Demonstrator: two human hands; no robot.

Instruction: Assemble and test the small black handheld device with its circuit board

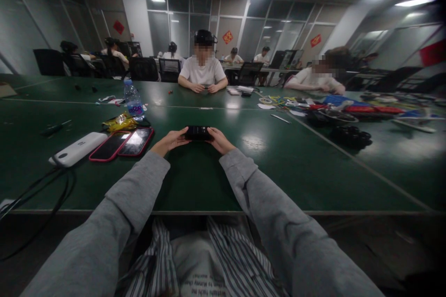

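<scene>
- Nearest, a striped woven garment (240,255) hangs open over a pale printed top (195,253), between two soft grey sleeves (135,190) creased at the elbows
- A smooth, glossy green table (195,183) runs from the near edge to the far side
- At near left, thin black cables (66,190) loop by a rounded white plastic device (79,148), its long axis running from near left to far right
- Two flat slabs, one phone (108,146) and another phone (136,142), both red-edged, lie side by side right of it, at a similar slant
- In the middle, the left hand (173,139) and right hand (219,140) grip opposite ends of a black device (198,132), fingers pinching its short sides; how they lie underneath cannot be told
- The boxy device is just above or on the table, which one is unclear; its long axis runs left to right, its dark face carrying pale marks too small to read
- At right, a lumpy black bundle (351,137)
- At left, a crinkled yellow packet (120,123), contents hidden, before a clear plastic bottle (133,99), its fill unclear
- Farther, a slim pen (280,119) lies right of centre
- Across the table sits a person in white (202,70)
</scene>
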